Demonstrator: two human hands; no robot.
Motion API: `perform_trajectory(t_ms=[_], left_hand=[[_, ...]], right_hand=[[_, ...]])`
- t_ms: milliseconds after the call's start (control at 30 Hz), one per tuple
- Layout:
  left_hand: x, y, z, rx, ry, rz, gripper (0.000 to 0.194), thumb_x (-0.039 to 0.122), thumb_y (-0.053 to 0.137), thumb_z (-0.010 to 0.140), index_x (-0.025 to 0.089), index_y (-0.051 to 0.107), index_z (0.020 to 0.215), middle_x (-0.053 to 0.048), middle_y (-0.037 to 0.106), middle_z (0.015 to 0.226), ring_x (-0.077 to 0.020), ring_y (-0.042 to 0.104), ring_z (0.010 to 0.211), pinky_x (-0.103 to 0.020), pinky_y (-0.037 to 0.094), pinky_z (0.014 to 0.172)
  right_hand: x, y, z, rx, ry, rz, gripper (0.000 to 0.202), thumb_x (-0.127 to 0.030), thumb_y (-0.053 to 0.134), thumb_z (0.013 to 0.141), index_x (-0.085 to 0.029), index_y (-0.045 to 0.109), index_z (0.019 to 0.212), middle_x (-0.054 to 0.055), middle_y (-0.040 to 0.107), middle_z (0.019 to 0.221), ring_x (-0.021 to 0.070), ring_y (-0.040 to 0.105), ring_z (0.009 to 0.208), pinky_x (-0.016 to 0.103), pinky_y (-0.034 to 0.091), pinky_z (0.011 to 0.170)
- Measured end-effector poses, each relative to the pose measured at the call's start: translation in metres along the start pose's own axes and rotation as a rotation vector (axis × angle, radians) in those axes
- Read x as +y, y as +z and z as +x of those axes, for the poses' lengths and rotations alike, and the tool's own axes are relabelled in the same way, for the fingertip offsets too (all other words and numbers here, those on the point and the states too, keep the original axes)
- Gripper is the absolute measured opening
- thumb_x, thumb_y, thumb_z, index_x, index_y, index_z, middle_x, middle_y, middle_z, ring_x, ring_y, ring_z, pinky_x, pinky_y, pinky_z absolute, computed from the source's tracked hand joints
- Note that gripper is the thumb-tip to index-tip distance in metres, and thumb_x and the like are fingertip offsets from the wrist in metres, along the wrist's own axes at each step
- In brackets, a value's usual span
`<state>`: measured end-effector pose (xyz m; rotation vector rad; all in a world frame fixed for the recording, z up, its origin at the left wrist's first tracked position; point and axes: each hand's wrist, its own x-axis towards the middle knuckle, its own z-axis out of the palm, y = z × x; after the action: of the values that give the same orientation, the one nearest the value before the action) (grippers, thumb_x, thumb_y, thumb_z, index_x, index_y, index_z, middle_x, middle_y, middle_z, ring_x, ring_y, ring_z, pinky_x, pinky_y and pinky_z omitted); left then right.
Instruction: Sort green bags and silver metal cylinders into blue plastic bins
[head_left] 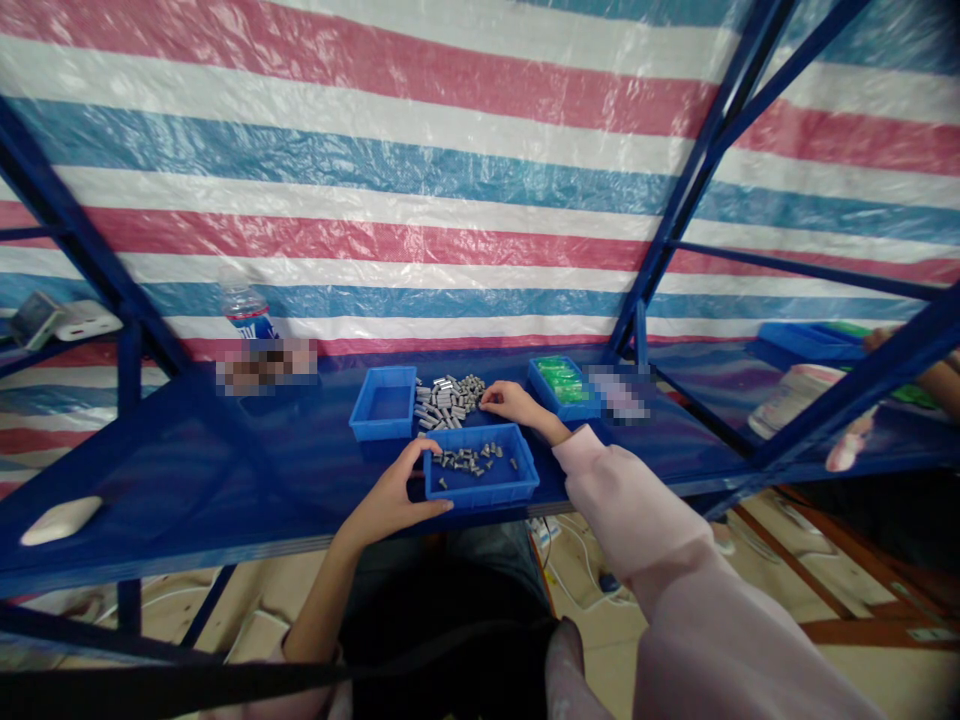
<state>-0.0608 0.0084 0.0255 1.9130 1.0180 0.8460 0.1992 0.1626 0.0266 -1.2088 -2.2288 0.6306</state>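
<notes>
My left hand (391, 497) rests against the near left corner of the shallow blue plastic tray (480, 476) closest to me, thumb along its left wall and fingers curled under the front edge, holding it; the tray sits on the dark blue metal shelf (225, 470) and carries a thin scatter of small grey metal cylinders (472, 459). My right hand (510, 401), in a pale pink sleeve, reaches past that tray to the loose pile of the same grey metal cylinders (448, 398) lying bare on the shelf. Its fingertips touch the pile's right edge; whether they pinch a piece I cannot tell. An empty blue plastic tray (384, 403) stands just left of the pile. A blue tray of green parts (564, 384) stands just right of my right hand. A clear plastic water bottle (246, 308) stands well to the left.
</notes>
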Motion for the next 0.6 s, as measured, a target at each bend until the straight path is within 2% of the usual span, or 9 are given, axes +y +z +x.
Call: perform_trajectory(t_ms=[67, 167, 233, 300, 400, 600], left_hand=[[0.001, 0.000, 0.000, -0.002, -0.005, -0.002, 0.056, 0.039, 0.072, 0.073, 0.028, 0.042, 0.119, -0.003, 0.049, 0.125, -0.0259, 0.055, 0.113, -0.041, 0.048, 0.097], [0.000, 0.000, 0.000, 0.000, -0.003, -0.003, 0.056, 0.040, 0.072, 0.073, 0.027, 0.042, 0.118, -0.003, 0.050, 0.124, -0.0255, 0.055, 0.112, -0.041, 0.047, 0.098], [0.000, 0.001, 0.000, 0.003, 0.002, 0.000, 0.056, 0.040, 0.072, 0.072, 0.027, 0.042, 0.118, -0.003, 0.050, 0.125, -0.0253, 0.055, 0.112, -0.040, 0.047, 0.098], [-0.001, 0.001, 0.000, 0.006, 0.005, 0.003, 0.056, 0.040, 0.072, 0.073, 0.027, 0.042, 0.118, -0.003, 0.050, 0.125, -0.0250, 0.055, 0.112, -0.040, 0.047, 0.098], [-0.001, 0.001, -0.001, 0.003, 0.006, 0.000, 0.056, 0.039, 0.072, 0.073, 0.027, 0.042, 0.119, -0.003, 0.049, 0.125, -0.0247, 0.055, 0.112, -0.040, 0.047, 0.099], [-0.001, 0.001, -0.001, -0.004, -0.001, -0.008, 0.056, 0.038, 0.072, 0.074, 0.027, 0.041, 0.119, -0.004, 0.049, 0.125, -0.0259, 0.055, 0.113, -0.040, 0.048, 0.098]], right_hand=[[-0.004, -0.004, -0.002, -0.018, 0.013, 0.068, 0.017, -0.031, 0.068, 0.077, -0.014, 0.072, 0.077, 0.004, 0.068, 0.072, 0.0141, 0.058, 0.064, 0.026, 0.043, 0.063], [-0.014, -0.013, -0.007, -0.105, 0.034, 0.322, 0.028, -0.039, 0.071, 0.074, -0.013, 0.071, 0.083, 0.003, 0.069, 0.075, 0.0133, 0.058, 0.066, 0.026, 0.043, 0.065], [-0.021, -0.021, -0.011, -0.255, 0.049, 0.491, 0.033, -0.042, 0.074, 0.069, -0.013, 0.071, 0.085, 0.002, 0.067, 0.075, 0.0123, 0.056, 0.065, 0.025, 0.042, 0.064], [-0.025, -0.029, -0.014, -0.461, 0.033, 0.591, 0.035, -0.042, 0.079, 0.064, -0.013, 0.070, 0.080, 0.000, 0.065, 0.072, 0.0114, 0.054, 0.064, 0.025, 0.041, 0.063], [-0.027, -0.036, -0.016, -0.657, -0.047, 0.646, 0.035, -0.041, 0.082, 0.059, -0.012, 0.069, 0.073, -0.001, 0.060, 0.069, 0.0103, 0.052, 0.064, 0.024, 0.039, 0.064], [-0.021, -0.037, -0.014, -0.750, -0.098, 0.569, 0.036, -0.041, 0.083, 0.060, -0.011, 0.068, 0.076, -0.002, 0.058, 0.069, 0.0095, 0.049, 0.063, 0.023, 0.036, 0.061]])
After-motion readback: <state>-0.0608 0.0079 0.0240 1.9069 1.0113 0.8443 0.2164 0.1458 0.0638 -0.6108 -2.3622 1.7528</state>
